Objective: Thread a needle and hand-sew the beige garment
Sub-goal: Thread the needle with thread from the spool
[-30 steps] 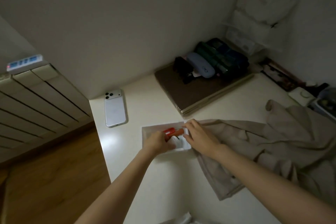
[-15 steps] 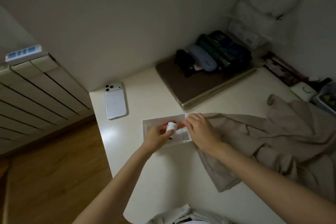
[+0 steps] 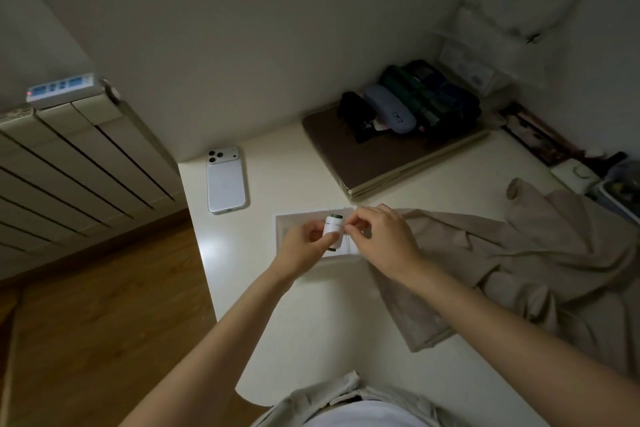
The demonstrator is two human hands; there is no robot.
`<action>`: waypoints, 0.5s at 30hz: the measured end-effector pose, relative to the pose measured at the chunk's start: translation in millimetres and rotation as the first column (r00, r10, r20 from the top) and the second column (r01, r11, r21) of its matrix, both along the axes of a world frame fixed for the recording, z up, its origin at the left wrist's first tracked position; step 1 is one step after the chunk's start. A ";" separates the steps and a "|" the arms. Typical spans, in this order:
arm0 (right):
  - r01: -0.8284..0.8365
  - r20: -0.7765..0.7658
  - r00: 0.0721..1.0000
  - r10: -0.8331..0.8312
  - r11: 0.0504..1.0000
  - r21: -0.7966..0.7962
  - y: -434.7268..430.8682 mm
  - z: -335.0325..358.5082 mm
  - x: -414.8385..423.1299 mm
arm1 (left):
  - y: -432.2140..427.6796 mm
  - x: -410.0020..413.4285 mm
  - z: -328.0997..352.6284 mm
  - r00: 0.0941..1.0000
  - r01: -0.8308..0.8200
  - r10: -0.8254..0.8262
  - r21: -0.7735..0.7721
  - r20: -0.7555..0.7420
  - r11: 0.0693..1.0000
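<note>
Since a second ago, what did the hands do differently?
The left hand picked a white spool up from the box and holds it. The right hand rose to pinch at its edge. The phone and garment stayed put.

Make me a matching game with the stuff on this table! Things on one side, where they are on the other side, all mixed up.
Things:
1. small white thread spool
2. flat white smartphone
3. beige cloth garment
4. lilac-blue oval glasses case

Places:
A. on the brown board at the back
B. lying near the left edge of the cream table
C. held in the left hand
D. spread over the table's right side

Pairs: 1-C, 2-B, 3-D, 4-A.
</note>
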State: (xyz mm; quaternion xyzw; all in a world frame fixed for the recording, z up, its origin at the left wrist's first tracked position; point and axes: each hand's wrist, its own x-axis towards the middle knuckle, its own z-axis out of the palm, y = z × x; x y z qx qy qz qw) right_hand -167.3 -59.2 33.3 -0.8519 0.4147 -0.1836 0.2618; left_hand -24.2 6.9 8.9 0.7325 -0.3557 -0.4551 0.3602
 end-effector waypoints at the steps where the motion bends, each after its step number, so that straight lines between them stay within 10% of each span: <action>1: -0.036 -0.050 0.998 0.035 0.999 -0.021 2.3 2.5 -0.7 | 3.5 -1.3 -0.5 1.000 0.000 0.000 -0.008 0.026 1.000; 15: -0.050 -0.149 0.985 0.082 0.977 0.209 42.1 10.2 -21.6 | 52.3 -20.6 3.0 0.971 0.029 -0.038 0.042 0.238 0.999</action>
